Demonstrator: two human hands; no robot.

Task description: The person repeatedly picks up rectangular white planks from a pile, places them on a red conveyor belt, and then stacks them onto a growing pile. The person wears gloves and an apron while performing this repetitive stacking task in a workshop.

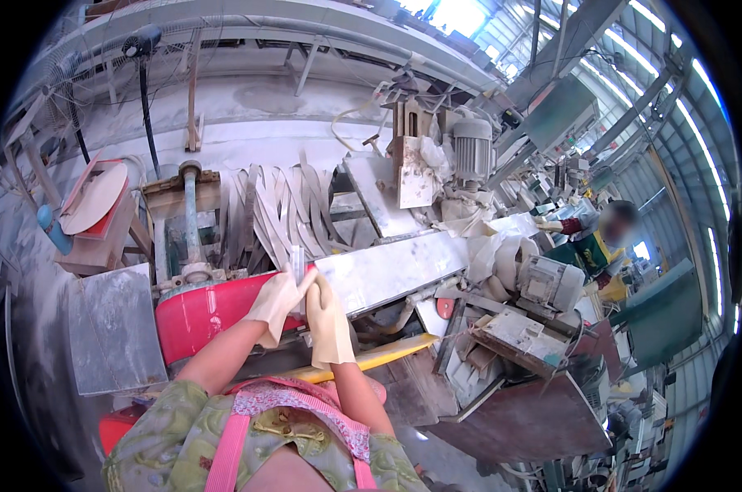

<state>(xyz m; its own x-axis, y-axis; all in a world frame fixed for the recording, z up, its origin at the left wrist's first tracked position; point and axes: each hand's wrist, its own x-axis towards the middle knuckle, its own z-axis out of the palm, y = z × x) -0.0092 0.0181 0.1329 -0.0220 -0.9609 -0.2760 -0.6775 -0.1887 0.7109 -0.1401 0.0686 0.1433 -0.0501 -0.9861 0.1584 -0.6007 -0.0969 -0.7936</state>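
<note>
Both of my hands wear cream rubber gloves and meet over the belt machine in front of me. My left hand (274, 303) is closed, with a narrow pale-grey piece (297, 259) rising from its fingertips. What the piece is made of cannot be made out. My right hand (327, 318) presses its fingers together against the left fingertips, at the lower end of the same piece. Beneath the hands lie the red cover (199, 316) of the machine and the left end of its long whitish flat bed (396, 271).
Several grey belts (281, 205) hang behind the machine. A grey slab (113, 332) stands at left, near a round disc (96, 199). Motors (473, 148) sit behind and at right. A yellow bar (387, 354) runs along the near side. Another person (596, 246) works at far right.
</note>
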